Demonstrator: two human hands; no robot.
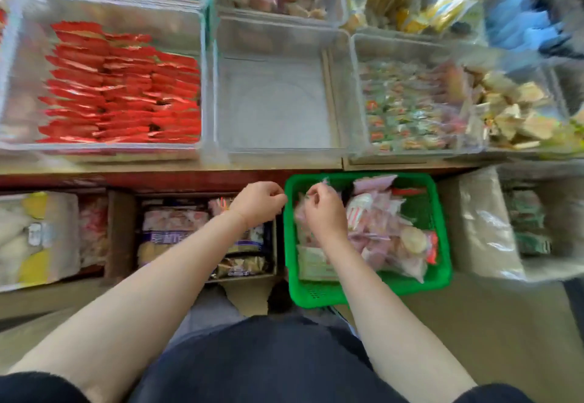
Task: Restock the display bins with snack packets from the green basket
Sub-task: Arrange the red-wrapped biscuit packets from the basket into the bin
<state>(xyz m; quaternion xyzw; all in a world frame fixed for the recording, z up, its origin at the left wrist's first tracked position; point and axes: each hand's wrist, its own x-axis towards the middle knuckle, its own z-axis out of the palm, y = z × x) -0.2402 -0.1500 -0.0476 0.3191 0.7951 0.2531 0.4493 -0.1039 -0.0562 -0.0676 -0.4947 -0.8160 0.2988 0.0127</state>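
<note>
The green basket (437,276) sits low at centre right, below the shelf edge, and holds several pink and white snack packets (379,213). My right hand (324,216) is inside its left part, with fingers curled and pinching a pale pink packet (323,182) at the upper left corner. Just outside the basket's left rim is my left hand (257,203), fingers curled; I cannot see whether it holds anything. Above them stands a clear display bin (275,102) with nothing in it.
A clear bin of red packets (123,86) is to the left of the bare bin, and a bin of mixed small packets (410,105) to its right. More bins stand behind. Boxes of bagged snacks (202,232) sit below the shelf at left, and a plastic-wrapped box (493,222) at right.
</note>
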